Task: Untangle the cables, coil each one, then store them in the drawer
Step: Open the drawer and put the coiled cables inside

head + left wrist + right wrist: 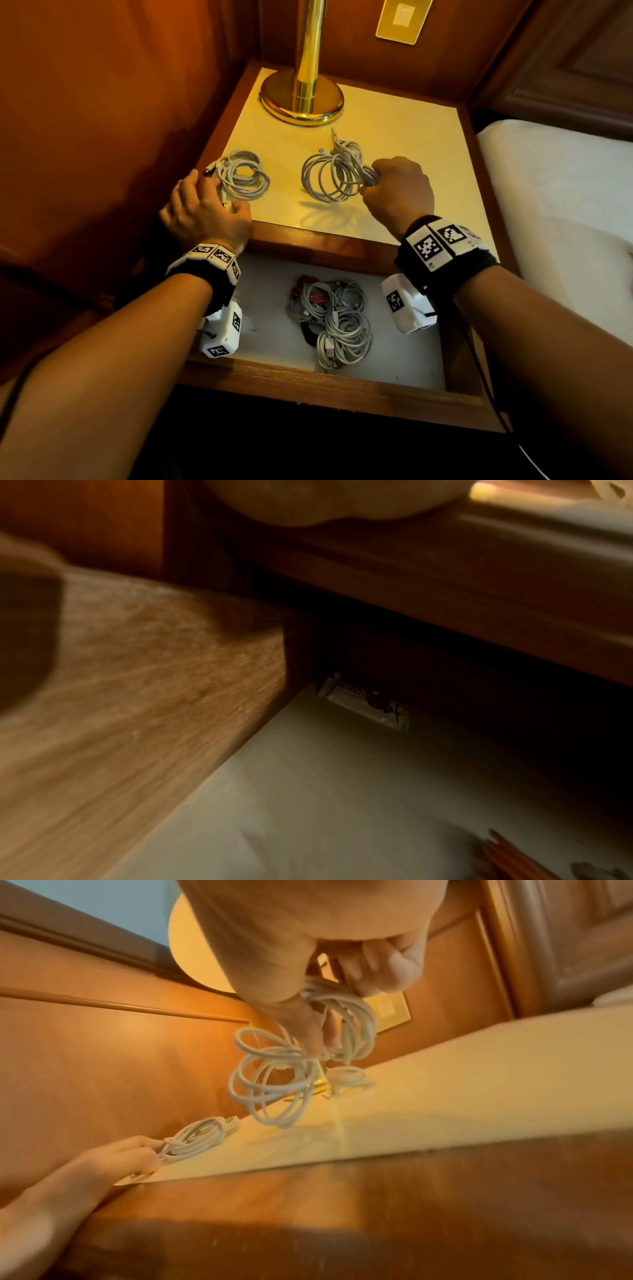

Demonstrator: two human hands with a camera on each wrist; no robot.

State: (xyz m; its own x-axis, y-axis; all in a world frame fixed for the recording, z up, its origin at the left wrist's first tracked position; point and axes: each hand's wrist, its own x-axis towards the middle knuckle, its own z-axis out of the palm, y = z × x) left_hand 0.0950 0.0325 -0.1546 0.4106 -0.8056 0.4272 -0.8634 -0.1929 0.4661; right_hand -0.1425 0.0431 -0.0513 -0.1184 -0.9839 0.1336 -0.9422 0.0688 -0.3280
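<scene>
Over surface | right grip point(397, 188) pinching lifted coil point(330, 178) | left grip point(205, 212) spread beside flat coil point(245, 174) | risk: loops slipping, unwinding before drawer point(342, 390).

Nightstand point(394, 113) — brass lamp point(302, 99), two white cable coils point(244, 174).

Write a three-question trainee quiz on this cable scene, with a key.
1. True or false: the drawer is open.
2. Which hand grips a lifted white coil? A) left hand B) right hand
3. Fill in: behind the cables on the nightstand stands a brass ____ base.

Key: 1 true; 2 B; 3 lamp.
</scene>
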